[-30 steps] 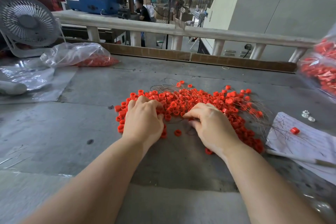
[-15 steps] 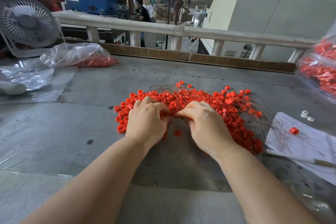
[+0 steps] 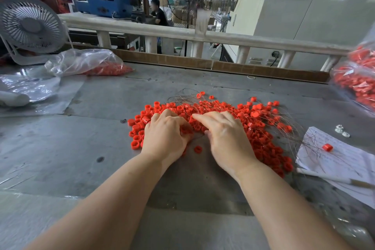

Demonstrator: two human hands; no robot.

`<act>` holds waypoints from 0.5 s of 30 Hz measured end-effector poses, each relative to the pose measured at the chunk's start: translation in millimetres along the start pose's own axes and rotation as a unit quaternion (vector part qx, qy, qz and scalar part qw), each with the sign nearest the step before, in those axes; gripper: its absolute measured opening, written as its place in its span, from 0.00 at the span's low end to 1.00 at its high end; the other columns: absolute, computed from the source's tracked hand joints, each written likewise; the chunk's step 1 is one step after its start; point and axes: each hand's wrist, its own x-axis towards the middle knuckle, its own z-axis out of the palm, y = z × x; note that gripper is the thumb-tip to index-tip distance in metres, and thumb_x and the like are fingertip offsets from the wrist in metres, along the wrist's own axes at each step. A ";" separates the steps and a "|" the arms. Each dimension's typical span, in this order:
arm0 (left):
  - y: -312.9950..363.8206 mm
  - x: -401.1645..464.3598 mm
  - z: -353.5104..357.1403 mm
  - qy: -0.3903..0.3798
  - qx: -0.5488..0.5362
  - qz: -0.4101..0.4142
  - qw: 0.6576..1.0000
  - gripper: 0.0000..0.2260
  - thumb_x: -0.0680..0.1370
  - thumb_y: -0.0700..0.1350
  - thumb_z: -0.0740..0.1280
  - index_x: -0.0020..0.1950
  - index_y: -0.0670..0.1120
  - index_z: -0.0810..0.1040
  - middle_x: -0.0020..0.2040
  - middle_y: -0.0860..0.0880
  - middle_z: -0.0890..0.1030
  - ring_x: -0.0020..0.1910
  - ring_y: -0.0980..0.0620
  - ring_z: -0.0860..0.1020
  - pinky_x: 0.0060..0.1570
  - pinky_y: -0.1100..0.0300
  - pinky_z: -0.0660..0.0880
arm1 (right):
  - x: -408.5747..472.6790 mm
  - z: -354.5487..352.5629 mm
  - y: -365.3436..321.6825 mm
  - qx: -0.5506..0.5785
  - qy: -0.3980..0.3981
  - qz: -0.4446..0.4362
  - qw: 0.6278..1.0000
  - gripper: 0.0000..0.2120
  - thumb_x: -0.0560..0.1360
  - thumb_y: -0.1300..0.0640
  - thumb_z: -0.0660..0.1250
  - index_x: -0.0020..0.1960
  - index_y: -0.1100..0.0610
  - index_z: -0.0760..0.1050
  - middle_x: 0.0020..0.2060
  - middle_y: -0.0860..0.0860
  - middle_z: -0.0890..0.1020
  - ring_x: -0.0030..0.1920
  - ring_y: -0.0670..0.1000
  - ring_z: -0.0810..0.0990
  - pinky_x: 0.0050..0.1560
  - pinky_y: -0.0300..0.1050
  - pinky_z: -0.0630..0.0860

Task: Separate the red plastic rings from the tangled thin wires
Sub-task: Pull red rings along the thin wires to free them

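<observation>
A heap of red plastic rings (image 3: 253, 119) lies on the grey table (image 3: 91, 148), laced with thin brown wires (image 3: 186, 97) that fan out to the right. My left hand (image 3: 164, 136) rests palm down on the heap's left part, fingers curled into the rings. My right hand (image 3: 225, 134) lies on the middle of the heap with its fingers stretched leftward, tips close to the left hand. What the fingertips hold is hidden. One loose ring (image 3: 197, 149) lies between my wrists.
Clear plastic bags with red rings sit at the back left (image 3: 87, 63) and at the right edge (image 3: 357, 81). A white fan (image 3: 30, 26) stands at the far left. A written paper sheet (image 3: 341, 158) with one ring (image 3: 327, 146) lies at the right, beside small white parts (image 3: 342, 130).
My right hand has slid left and forward across the heap toward my left hand. My left hand has shifted slightly right. The two hands now nearly meet over the rings.
</observation>
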 end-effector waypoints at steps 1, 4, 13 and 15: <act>-0.1 -0.3 0.0 -0.001 -0.002 0.000 1.000 0.07 0.74 0.51 0.70 0.51 0.55 0.82 0.57 0.53 0.73 0.60 0.49 0.67 0.60 0.55 0.64 | 0.3 -0.1 0.3 0.003 0.006 0.001 1.000 0.23 0.73 0.70 0.62 0.63 0.51 0.76 0.55 0.48 0.79 0.56 0.53 0.73 0.58 0.47 0.67; 0.6 -0.6 -0.1 0.000 -0.008 -0.001 1.000 0.05 0.73 0.50 0.70 0.48 0.56 0.82 0.56 0.54 0.73 0.60 0.49 0.67 0.60 0.55 0.63 | 1.4 -2.5 2.2 0.037 0.081 0.013 0.996 0.17 0.68 0.73 0.66 0.52 0.57 0.81 0.46 0.52 0.80 0.50 0.56 0.76 0.53 0.47 0.71; 2.7 -1.6 0.5 -0.006 -0.007 -0.005 1.000 0.07 0.74 0.52 0.69 0.51 0.55 0.82 0.57 0.53 0.73 0.60 0.48 0.66 0.61 0.54 0.62 | 0.7 -1.6 3.7 0.023 -0.018 0.012 0.999 0.14 0.74 0.68 0.63 0.54 0.55 0.81 0.48 0.52 0.80 0.52 0.54 0.74 0.52 0.47 0.71; 3.4 -1.4 1.0 -0.006 -0.001 -0.004 1.000 0.09 0.75 0.54 0.68 0.52 0.55 0.82 0.58 0.53 0.73 0.60 0.48 0.66 0.60 0.54 0.62 | -0.1 -2.9 6.0 0.040 -0.014 0.027 0.999 0.12 0.75 0.66 0.63 0.52 0.55 0.82 0.45 0.52 0.81 0.50 0.54 0.76 0.50 0.46 0.72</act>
